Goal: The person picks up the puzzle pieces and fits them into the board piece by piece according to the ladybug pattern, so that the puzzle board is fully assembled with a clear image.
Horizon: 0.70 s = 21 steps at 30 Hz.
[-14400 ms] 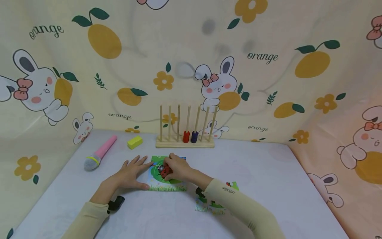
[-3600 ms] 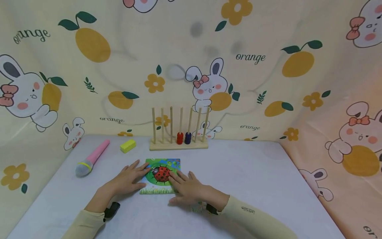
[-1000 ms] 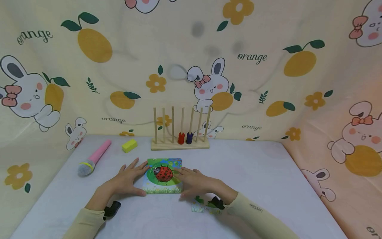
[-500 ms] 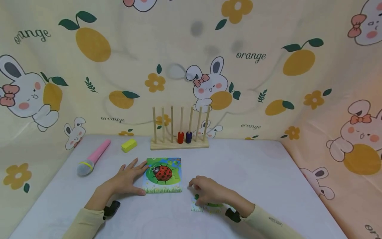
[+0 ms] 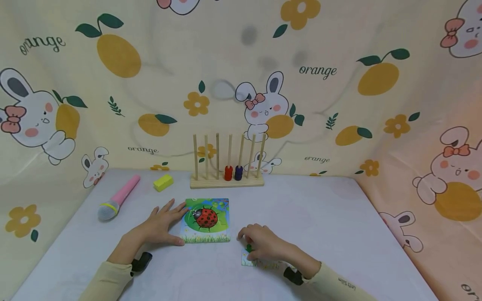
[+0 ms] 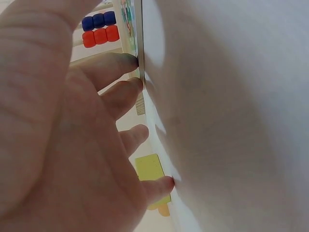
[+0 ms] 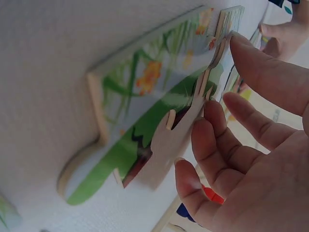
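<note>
In my head view, the left hand (image 5: 160, 228) is spread wide, with the thumb and fingertips at the left edge of the ladybug puzzle (image 5: 206, 219), which lies flat on the white table (image 5: 320, 217), a little left of centre. The right hand (image 5: 265, 242) bends its fingers over the loose pieces (image 5: 246, 258) to the right of the puzzle and nearer me. In the right wrist view I see their wooden edges, printed grass and orange flowers, with the thumb and fingers set apart and close by; I can't tell whether they grip one.

For writing, I read "orange" in dark script repeated across the backdrop (image 5: 169, 75), with a cut-off "or" at the lower right. Small lettering on the right sleeve (image 5: 327, 284) looks like "LetsSlim", though it is tiny from here.

Behind the puzzle I have a wooden peg rack (image 5: 211, 184) carrying red beads (image 5: 228, 173) and blue beads (image 5: 239, 173) on neighbouring pegs. A yellow block (image 5: 163, 183) and a pink microphone (image 5: 126, 192) lie at the back left.
</note>
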Tool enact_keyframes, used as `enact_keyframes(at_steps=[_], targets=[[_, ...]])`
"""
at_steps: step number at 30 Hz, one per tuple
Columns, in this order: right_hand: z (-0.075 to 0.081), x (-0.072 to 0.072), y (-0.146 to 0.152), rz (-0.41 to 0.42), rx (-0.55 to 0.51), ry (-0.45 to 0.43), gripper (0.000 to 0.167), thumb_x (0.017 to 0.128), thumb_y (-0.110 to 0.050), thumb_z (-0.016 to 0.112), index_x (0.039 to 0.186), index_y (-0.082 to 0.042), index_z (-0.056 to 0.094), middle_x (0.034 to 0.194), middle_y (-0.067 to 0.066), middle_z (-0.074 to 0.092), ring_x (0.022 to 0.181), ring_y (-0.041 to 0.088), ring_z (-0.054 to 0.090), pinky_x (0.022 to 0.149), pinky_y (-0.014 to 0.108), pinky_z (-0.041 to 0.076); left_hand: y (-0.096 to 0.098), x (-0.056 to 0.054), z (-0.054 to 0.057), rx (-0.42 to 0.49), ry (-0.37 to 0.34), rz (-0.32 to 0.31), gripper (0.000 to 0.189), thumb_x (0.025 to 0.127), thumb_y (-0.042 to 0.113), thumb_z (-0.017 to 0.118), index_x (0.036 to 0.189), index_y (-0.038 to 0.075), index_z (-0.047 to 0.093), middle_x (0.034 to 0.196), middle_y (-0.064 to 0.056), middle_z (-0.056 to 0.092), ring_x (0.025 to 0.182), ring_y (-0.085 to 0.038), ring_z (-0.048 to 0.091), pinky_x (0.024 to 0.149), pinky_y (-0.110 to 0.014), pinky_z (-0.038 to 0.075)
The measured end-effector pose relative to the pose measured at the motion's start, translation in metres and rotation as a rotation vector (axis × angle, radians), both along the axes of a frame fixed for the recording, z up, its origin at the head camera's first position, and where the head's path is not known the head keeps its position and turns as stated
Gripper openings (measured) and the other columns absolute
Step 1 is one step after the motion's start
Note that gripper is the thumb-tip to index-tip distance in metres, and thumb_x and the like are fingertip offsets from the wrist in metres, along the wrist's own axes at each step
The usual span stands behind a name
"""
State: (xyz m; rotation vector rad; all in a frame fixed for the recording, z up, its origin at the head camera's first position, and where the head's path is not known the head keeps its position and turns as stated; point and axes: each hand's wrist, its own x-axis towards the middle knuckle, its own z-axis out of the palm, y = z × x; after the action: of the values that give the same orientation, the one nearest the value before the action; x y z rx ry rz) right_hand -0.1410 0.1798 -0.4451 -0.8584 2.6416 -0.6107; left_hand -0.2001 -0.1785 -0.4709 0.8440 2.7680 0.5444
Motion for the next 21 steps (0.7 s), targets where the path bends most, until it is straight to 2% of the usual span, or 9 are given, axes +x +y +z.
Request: enact_keyframes(at_steps=[15,21], targets=[[0.0002,-0.0026,0.0011,0.046,-0.001,-0.025,0.037,0.077,-0.017,0.087,0.108,-0.015,0.065,0.089,-0.008,0.052,0.085,0.006,0.043,0.079,0.028,0.037,-0.0013,-0.0002,-0.0012,-0.002,-0.008,0.004,0.106,0.07,0.065,0.079,0.151,0.007,0.042,0.161,-0.015,0.03,0.147,-0.05,0.011,0.103,-0.081,0.011],[-0.0019,-0.0022,0.0023,0.038,0.016,0.002,0.046,0.074,-0.031,0.089,0.109,-0.014,0.064,0.09,-0.008,0.049,0.084,0.007,0.041,0.076,0.027,0.036,-0.0016,-0.0009,-0.0003,0.017,-0.014,-0.002,0.106,0.071,0.063,0.08,0.151,0.006,0.042,0.161,-0.016,0.03,0.146,-0.052,0.011,0.103,-0.082,0.01]])
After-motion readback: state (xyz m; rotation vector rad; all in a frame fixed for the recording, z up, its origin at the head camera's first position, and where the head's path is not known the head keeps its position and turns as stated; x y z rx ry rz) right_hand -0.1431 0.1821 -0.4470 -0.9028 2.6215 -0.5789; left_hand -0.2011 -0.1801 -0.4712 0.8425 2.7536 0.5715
